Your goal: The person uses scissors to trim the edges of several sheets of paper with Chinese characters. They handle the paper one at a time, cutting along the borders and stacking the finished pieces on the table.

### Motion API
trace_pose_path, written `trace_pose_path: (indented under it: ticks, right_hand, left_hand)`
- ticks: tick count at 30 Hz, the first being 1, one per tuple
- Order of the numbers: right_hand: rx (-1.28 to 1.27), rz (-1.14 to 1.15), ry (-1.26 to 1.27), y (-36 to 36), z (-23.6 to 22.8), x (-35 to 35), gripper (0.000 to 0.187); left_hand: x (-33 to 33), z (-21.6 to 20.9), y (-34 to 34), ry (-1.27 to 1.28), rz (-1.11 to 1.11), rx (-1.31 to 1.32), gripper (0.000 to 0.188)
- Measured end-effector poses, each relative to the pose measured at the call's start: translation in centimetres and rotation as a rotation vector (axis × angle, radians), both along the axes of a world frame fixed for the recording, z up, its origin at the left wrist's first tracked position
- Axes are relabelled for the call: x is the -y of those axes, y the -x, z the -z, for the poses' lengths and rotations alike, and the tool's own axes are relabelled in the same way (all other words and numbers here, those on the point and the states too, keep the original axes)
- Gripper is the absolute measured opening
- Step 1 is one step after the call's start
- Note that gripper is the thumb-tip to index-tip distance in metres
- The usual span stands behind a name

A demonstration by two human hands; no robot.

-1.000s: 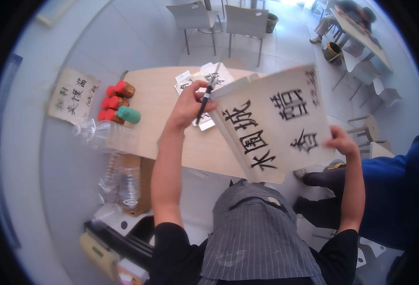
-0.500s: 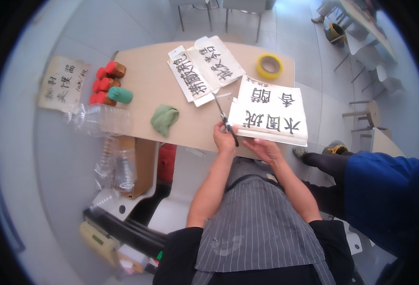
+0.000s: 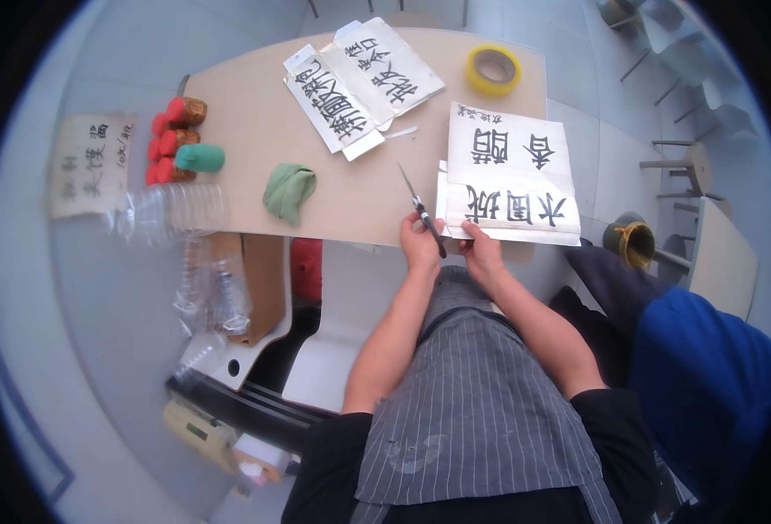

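In my left hand (image 3: 418, 248), closed around them, is a pair of scissors (image 3: 421, 210) with dark handles and blades pointing away from me over the table. My right hand (image 3: 482, 254) pinches the lower left corner of a white folded card sheet (image 3: 509, 175) with large black brush-written characters, its thumb on top. The sheet lies at the table's right side, its near edge reaching past the table edge. Further off rests a second lettered white card (image 3: 364, 85), opened flat, with a narrow white strip (image 3: 400, 133) beside it.
A roll of yellow tape (image 3: 493, 70) sits at the far right of the table (image 3: 246, 105). A green cloth (image 3: 289, 194) lies left of my hands. Several red-lidded jars (image 3: 182, 111) and a teal cylinder (image 3: 199, 158) line the left edge. A person in blue (image 3: 704, 367) stands close on my right.
My right hand has shifted left and now grips the lettered sheet's corner. The sheet has turned slightly. The view has tipped nearer, and the person on the right has moved.
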State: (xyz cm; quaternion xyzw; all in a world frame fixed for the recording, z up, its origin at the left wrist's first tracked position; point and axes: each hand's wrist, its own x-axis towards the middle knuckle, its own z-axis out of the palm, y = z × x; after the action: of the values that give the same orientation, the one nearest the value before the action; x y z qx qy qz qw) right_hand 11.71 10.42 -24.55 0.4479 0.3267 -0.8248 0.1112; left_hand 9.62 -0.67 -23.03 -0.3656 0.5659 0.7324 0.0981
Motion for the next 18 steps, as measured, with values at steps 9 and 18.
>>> trace_pose_path:
  ticks: [9, 18]
  right_hand:
    - [-0.084, -0.025, 0.005, -0.4, -0.4, 0.0, 0.020]
    - [0.005, 0.007, -0.079, 0.3, -0.1, 0.3, 0.027]
  left_hand:
    - [0.8, 2.9, -1.9, -0.441, 0.081, -0.046, 0.044]
    - [3.8, -4.2, -4.1, 0.664, 0.783, -0.072, 0.044]
